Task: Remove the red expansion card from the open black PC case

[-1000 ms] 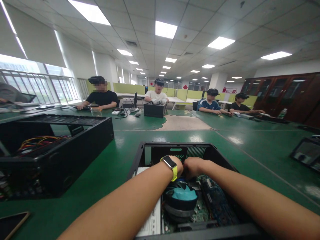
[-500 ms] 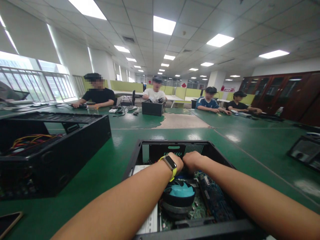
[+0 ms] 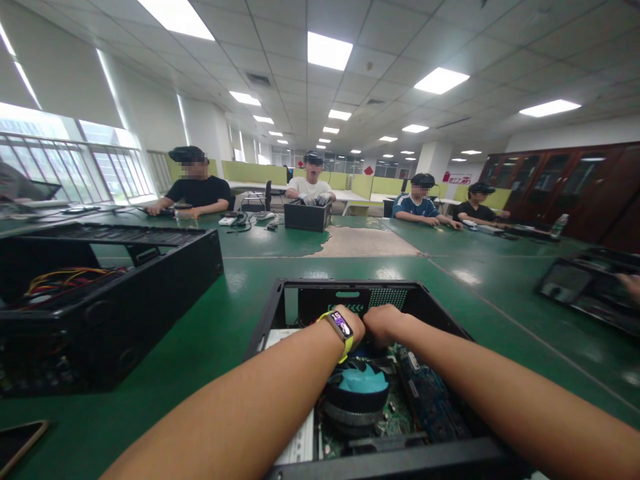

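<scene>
Both my hands are inside an open black computer case that lies right before me. My left hand, with a yellow-banded smartwatch at the wrist, is bent down near the far wall of the case. Close against it is my right hand, its fingers curled. Fingertips of both hands are hidden, and so is whatever they grip. Nearer to me sits a CPU cooler with a blue fan on a green motherboard. A blue expansion card lies to its right, and a white metal drive to its left.
A second black case with coloured cables stands at left on the green table. A phone lies at lower left. At right a person's hand touches another case. Several people sit across the table.
My hands have barely moved. The watch screen has lit up. At right, the other case has shifted leftward, and a person's hand has come into view on it.
</scene>
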`<state>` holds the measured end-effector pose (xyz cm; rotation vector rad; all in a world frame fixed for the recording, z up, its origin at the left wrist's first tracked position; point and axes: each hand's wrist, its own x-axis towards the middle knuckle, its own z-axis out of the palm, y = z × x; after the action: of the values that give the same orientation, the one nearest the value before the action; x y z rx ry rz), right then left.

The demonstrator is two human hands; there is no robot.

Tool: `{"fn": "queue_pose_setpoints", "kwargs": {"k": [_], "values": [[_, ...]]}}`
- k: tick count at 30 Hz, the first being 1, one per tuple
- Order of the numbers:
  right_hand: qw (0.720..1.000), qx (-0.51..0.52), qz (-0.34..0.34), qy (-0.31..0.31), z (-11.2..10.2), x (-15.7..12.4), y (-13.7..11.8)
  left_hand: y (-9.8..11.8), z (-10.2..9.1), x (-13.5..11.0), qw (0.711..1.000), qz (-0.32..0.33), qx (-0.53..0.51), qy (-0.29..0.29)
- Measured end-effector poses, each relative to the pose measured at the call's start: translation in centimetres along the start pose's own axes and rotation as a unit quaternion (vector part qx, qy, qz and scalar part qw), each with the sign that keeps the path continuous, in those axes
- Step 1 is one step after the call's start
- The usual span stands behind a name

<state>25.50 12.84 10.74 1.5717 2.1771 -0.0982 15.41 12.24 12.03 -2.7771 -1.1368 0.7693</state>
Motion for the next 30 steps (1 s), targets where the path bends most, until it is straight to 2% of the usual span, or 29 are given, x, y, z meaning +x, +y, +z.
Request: {"fn": "queue_pose_setpoints", "kwargs": {"k": [15, 30], "values": [[0.998, -0.047, 0.000, -0.031, -0.30, -0.09, -0.18, -0.14, -0.23, -0.20, 1.000, 0.009, 0.007, -0.016], [0.998, -0.046, 0.020, -0.044, -0.61, -0.02, 0.37, -0.45, -0.35, -0.04, 1.000, 0.026, 0.014, -0.001]]}}
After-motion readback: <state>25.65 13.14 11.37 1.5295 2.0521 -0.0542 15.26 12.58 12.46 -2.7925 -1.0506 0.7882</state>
